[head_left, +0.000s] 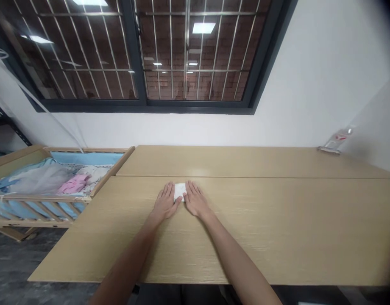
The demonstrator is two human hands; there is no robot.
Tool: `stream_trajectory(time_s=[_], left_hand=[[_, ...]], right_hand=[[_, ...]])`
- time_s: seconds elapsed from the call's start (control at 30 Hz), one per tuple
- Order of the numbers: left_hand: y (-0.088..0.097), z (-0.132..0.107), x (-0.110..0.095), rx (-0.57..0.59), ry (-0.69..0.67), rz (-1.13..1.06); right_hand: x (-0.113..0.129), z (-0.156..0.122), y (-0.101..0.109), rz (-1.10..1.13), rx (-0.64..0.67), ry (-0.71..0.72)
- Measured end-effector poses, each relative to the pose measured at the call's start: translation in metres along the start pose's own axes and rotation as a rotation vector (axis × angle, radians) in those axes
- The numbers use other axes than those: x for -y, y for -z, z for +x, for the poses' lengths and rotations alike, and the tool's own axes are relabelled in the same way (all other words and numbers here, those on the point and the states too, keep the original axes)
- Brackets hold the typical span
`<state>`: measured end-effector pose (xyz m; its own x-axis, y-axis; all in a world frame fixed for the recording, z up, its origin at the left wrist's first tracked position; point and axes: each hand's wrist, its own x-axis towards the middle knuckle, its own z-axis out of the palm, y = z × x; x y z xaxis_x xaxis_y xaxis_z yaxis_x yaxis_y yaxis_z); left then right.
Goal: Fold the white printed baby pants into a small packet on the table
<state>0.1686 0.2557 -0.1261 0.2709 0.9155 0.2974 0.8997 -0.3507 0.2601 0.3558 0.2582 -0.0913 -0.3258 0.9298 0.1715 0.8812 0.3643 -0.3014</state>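
A small white piece (179, 191), perhaps folded paper or tissue, lies flat on the light wood-coloured tabletop (265, 220). My left hand (165, 202) rests palm down at its left edge, fingers stretched out and thumb pointing in toward its lower edge. On the other side, my right hand (195, 200) lies flat with its fingers extended and its thumb by the right edge. Both hands appear to touch the white piece's sides. Parts of its edges are hidden beneath the fingers.
A wooden crib (42, 199) with blue lining and pink and white bedding stands left of the table. A clear plastic package (336, 140) leans at the back right corner. A seam crosses the tabletop behind my hands. Above is a barred window (195, 103) in a white wall.
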Motion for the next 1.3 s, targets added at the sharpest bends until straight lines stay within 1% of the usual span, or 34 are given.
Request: stream_trajectory(time_s=[0.07, 0.13, 0.23, 0.33, 0.43, 0.53, 0.67, 0.73, 0.87, 0.97, 1.07, 1.13, 1.17, 1.23, 1.3], left_hand=[[-0.002, -0.001, 0.001, -0.029, -0.009, 0.007], [0.0, -0.003, 0.004, -0.075, -0.031, 0.009], [0.01, -0.004, 0.008, -0.13, -0.14, -0.014], [0.023, -0.006, 0.013, -0.129, -0.239, -0.061], [0.029, -0.008, 0.015, -0.084, -0.216, -0.102], [0.026, -0.008, 0.014, -0.051, -0.165, -0.131], [0.021, -0.002, 0.012, -0.079, -0.106, -0.191], [0.02, 0.001, 0.01, -0.105, -0.089, -0.21], [0.026, 0.004, 0.008, -0.186, -0.039, -0.26], [0.032, 0.003, 0.007, -0.235, 0.028, -0.327], [0.037, -0.001, 0.004, -0.192, 0.059, -0.425], [0.038, -0.004, 0.003, -0.132, 0.065, -0.477], [0.038, -0.006, 0.002, -0.099, 0.065, -0.493], [0.039, -0.008, 0.0, -0.033, 0.061, -0.506], [0.039, -0.011, -0.002, 0.026, 0.054, -0.498]], right_hand=[[-0.006, -0.001, 0.001, 0.021, 0.007, -0.019], [-0.01, -0.002, 0.003, 0.046, 0.0, -0.002], [-0.013, -0.003, 0.008, 0.089, -0.048, 0.08], [-0.013, -0.005, 0.015, 0.113, -0.114, 0.189], [-0.015, -0.008, 0.019, 0.134, -0.116, 0.253], [-0.017, -0.008, 0.017, 0.164, -0.095, 0.26], [-0.022, -0.003, 0.009, 0.202, -0.086, 0.191], [-0.024, 0.001, 0.006, 0.218, -0.109, 0.159], [-0.025, 0.005, 0.005, 0.286, -0.206, 0.138], [-0.023, 0.007, 0.007, 0.499, -0.304, 0.063], [-0.021, 0.011, 0.009, 0.831, -0.363, -0.047], [-0.02, 0.013, 0.009, 0.973, -0.39, -0.13], [-0.02, 0.013, 0.008, 0.996, -0.404, -0.178], [-0.021, 0.013, 0.006, 0.967, -0.424, -0.269], [-0.023, 0.013, 0.003, 0.912, -0.42, -0.31]])
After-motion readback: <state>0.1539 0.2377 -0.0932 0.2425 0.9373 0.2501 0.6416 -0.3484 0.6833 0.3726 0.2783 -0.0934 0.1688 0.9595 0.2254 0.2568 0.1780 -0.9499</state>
